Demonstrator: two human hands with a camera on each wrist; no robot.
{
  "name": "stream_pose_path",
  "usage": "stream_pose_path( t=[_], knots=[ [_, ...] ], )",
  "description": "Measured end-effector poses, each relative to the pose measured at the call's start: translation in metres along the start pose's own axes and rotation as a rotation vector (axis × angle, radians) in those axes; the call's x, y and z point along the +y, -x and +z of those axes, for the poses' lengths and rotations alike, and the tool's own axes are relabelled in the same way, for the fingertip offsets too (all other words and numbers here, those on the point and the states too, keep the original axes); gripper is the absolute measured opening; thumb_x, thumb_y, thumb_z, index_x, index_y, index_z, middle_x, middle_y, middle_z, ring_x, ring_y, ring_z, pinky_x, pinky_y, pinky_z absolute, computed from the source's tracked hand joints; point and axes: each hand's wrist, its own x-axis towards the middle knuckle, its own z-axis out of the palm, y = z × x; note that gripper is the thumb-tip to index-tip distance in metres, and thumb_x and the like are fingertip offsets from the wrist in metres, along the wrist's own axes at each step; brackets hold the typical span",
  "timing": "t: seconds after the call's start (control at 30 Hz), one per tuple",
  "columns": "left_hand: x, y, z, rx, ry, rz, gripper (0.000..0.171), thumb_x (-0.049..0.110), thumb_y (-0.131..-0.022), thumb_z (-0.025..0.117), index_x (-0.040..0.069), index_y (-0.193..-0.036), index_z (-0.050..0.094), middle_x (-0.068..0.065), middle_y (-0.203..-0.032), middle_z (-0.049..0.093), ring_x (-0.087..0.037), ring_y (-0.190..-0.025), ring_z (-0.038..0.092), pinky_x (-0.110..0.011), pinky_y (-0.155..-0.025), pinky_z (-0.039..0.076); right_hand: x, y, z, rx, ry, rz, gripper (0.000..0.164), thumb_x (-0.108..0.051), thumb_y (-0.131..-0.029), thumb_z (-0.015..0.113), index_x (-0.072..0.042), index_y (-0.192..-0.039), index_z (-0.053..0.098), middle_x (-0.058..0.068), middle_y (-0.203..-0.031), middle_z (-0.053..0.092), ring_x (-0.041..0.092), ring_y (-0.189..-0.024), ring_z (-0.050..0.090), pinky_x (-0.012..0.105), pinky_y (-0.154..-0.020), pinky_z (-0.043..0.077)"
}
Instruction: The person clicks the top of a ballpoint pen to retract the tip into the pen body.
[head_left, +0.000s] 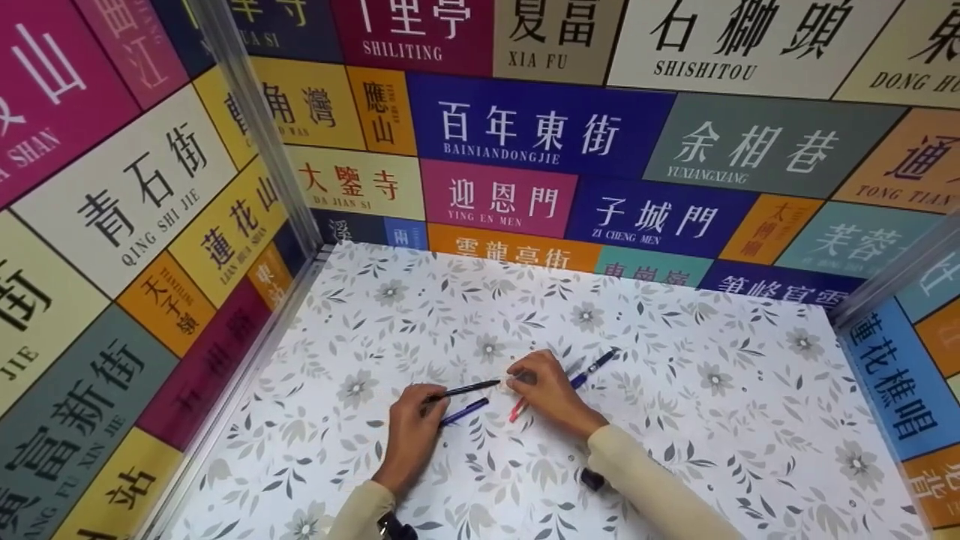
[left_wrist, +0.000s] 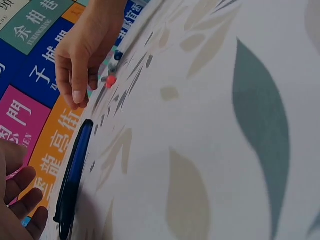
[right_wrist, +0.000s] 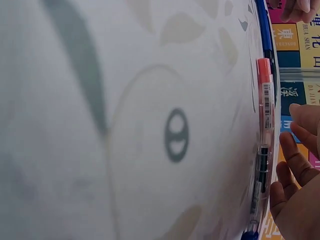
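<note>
In the head view my left hand (head_left: 414, 420) pinches a slim black pen (head_left: 472, 388) between thumb and fingers, its tip toward the right hand. Just below lies a blue pen (head_left: 465, 412), also large in the left wrist view as a blue pen (left_wrist: 75, 175) with a dark clip. My right hand (head_left: 551, 390) hovers close to the black pen's tip, fingers loosely bent, and nothing shows between them in the right wrist view. Partly hidden under this hand is a clear pen with a red end (head_left: 517, 409). Beside it lies a dark blue-and-white pen (head_left: 596, 367).
A white tabletop with a grey leaf and flower print (head_left: 712, 465) spreads under both hands. Colourful sign-covered walls (head_left: 540, 127) enclose it at the back and sides, with metal corner posts (head_left: 259, 112). Dark straps show at both wrists.
</note>
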Motion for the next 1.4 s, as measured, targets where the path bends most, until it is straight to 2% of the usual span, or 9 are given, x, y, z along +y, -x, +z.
stream_pose_path(
  t=[0.2, 0.27, 0.37, 0.43, 0.7, 0.87, 1.0, 1.1, 1.4],
  knots=[
    [0.003, 0.0, 0.009, 0.01, -0.025, 0.037, 0.015, 0.005, -0.096, 0.084, 0.004, -0.111, 0.081, -0.001, -0.11, 0.078, -0.023, -0.106, 0.073, -0.038, -0.103, 0.055, 0.001, 0.003, -0.008, -0.002, -0.013, 0.007, 0.013, -0.009, -0.093, 0.087, -0.006, -0.104, 0.082, 0.007, -0.1, 0.074, 0.028, -0.104, 0.06, 0.04, -0.095, 0.048],
    [0.005, 0.0, 0.012, 0.006, -0.03, 0.043, 0.016, 0.005, -0.096, 0.085, 0.004, -0.111, 0.081, 0.0, -0.11, 0.078, -0.023, -0.105, 0.073, -0.039, -0.097, 0.056, 0.003, 0.003, -0.01, -0.001, -0.015, 0.009, 0.013, -0.008, -0.093, 0.087, -0.006, -0.105, 0.082, 0.008, -0.101, 0.075, 0.03, -0.104, 0.06, 0.041, -0.095, 0.049],
    [0.008, -0.001, 0.018, 0.009, -0.037, 0.065, 0.016, 0.004, -0.095, 0.085, 0.003, -0.11, 0.081, -0.002, -0.109, 0.078, -0.024, -0.105, 0.074, -0.047, -0.106, 0.055, 0.006, 0.004, -0.014, 0.0, -0.018, 0.007, 0.013, -0.007, -0.094, 0.087, -0.006, -0.105, 0.082, 0.01, -0.1, 0.076, 0.032, -0.104, 0.061, 0.042, -0.093, 0.051],
    [0.009, 0.0, 0.022, 0.014, -0.039, 0.077, 0.016, 0.004, -0.094, 0.086, 0.003, -0.11, 0.081, -0.002, -0.109, 0.078, -0.024, -0.105, 0.074, -0.049, -0.105, 0.055, 0.007, 0.005, -0.017, -0.001, -0.019, 0.01, 0.013, -0.007, -0.094, 0.087, -0.005, -0.106, 0.082, 0.011, -0.1, 0.076, 0.032, -0.104, 0.061, 0.043, -0.093, 0.05],
    [0.018, 0.004, 0.04, -0.013, -0.03, 0.08, 0.016, 0.004, -0.096, 0.084, 0.004, -0.111, 0.08, -0.003, -0.112, 0.077, -0.024, -0.111, 0.072, -0.041, -0.096, 0.06, 0.012, 0.009, -0.031, 0.009, -0.009, 0.046, 0.013, -0.007, -0.095, 0.086, -0.005, -0.106, 0.081, 0.005, -0.1, 0.074, 0.029, -0.106, 0.061, 0.036, -0.093, 0.05],
    [0.023, 0.005, 0.053, -0.013, 0.01, 0.097, 0.016, 0.001, -0.095, 0.085, 0.004, -0.11, 0.081, -0.003, -0.111, 0.077, -0.024, -0.109, 0.071, -0.04, -0.094, 0.06, 0.017, 0.01, -0.039, 0.026, -0.017, 0.045, 0.012, -0.006, -0.095, 0.086, -0.004, -0.107, 0.082, 0.005, -0.1, 0.075, 0.029, -0.104, 0.059, 0.039, -0.094, 0.047],
    [0.024, 0.005, 0.063, 0.008, -0.018, 0.145, 0.018, 0.002, -0.092, 0.087, 0.004, -0.108, 0.081, -0.002, -0.108, 0.078, -0.023, -0.107, 0.071, -0.039, -0.096, 0.057, 0.022, 0.012, -0.044, 0.05, 0.002, 0.013, 0.013, -0.005, -0.093, 0.087, -0.002, -0.106, 0.082, 0.006, -0.101, 0.077, 0.029, -0.105, 0.058, 0.039, -0.095, 0.046],
    [0.026, 0.006, 0.07, 0.006, -0.039, 0.149, 0.019, 0.003, -0.091, 0.087, 0.005, -0.109, 0.081, -0.001, -0.109, 0.079, -0.023, -0.108, 0.071, -0.041, -0.097, 0.055, 0.027, 0.013, -0.047, 0.059, 0.021, 0.003, 0.013, -0.003, -0.092, 0.087, -0.002, -0.105, 0.082, 0.006, -0.102, 0.077, 0.029, -0.106, 0.058, 0.039, -0.096, 0.045],
    [0.026, 0.012, 0.086, 0.006, -0.017, 0.168, 0.022, -0.004, -0.089, 0.085, 0.001, -0.11, 0.079, -0.005, -0.11, 0.077, -0.025, -0.109, 0.069, -0.04, -0.095, 0.056, 0.032, 0.015, -0.056, 0.028, 0.057, 0.043, 0.015, -0.006, -0.092, 0.089, -0.007, -0.106, 0.083, 0.004, -0.103, 0.076, 0.029, -0.113, 0.058, 0.047, -0.102, 0.044]
  ],
)
